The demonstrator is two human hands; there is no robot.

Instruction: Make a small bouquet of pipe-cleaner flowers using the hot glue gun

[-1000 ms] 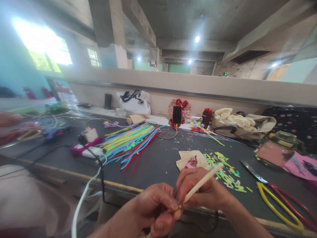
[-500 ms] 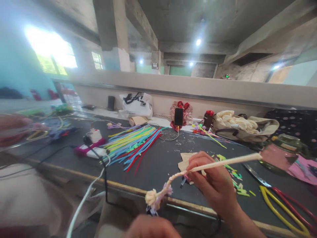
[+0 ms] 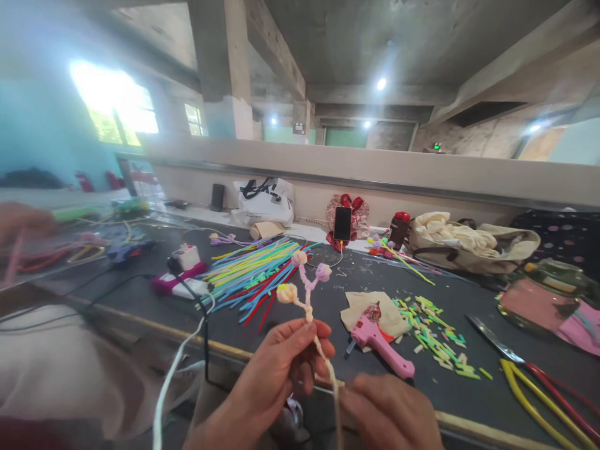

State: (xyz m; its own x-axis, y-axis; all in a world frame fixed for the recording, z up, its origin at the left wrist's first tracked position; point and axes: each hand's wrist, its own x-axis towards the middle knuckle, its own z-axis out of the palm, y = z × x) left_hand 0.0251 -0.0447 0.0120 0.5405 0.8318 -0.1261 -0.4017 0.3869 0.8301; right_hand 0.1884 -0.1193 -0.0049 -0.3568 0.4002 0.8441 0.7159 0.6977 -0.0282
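Observation:
A fuzzy pipe-cleaner flower (image 3: 308,294) stands upright in front of me, with a cream bloom and two pinkish-purple blooms on short branches. My left hand (image 3: 276,362) pinches its twisted cream stem just under the branching point. The rest of the stem runs down past the bench edge. Lower right, my right hand (image 3: 389,409) is curled at this lower length of stem, blurred, its fingertips against it. A pink hot glue gun (image 3: 382,344) lies on a piece of brown cardboard (image 3: 349,303) beyond my hands.
Loose pipe cleaners (image 3: 253,275) lie in a pile left of centre. Cut green and yellow bits (image 3: 434,331) are scattered near scissors (image 3: 510,362) and a glass jar (image 3: 539,294). A power strip (image 3: 180,284) with cables sits left. Another person's hand (image 3: 19,228) shows far left.
The flower has swung from lying sideways, blooms low, to upright. My left hand has risen and now grips the stem; my right hand has dropped lower, uncovering the glue gun.

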